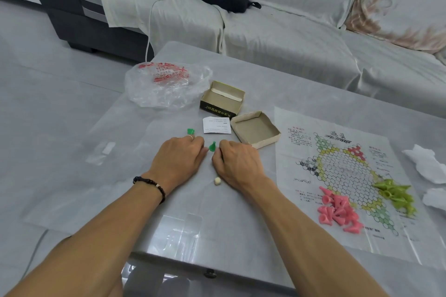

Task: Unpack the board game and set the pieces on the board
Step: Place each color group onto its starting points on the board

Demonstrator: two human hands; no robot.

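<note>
The paper game board (337,171) lies flat at the right of the table. On its near part rest a heap of pink cone pieces (337,210) and a heap of yellow-green cone pieces (393,194). My left hand (178,159) and my right hand (236,161) rest knuckles-up side by side mid-table, fingers curled. A dark green piece (212,146) stands between them at my left fingertips. What my right fingers enclose is hidden. Another green piece (190,131) lies just beyond my left hand. A small cream die (217,181) sits by my right wrist.
Beyond my hands are the open game box (222,100), its lid tray (255,129) and a white leaflet (216,125). A crumpled plastic bag (166,84) lies far left, a small clear bag (101,154) at left, white tissue (427,166) at the right edge. A sofa stands behind the table.
</note>
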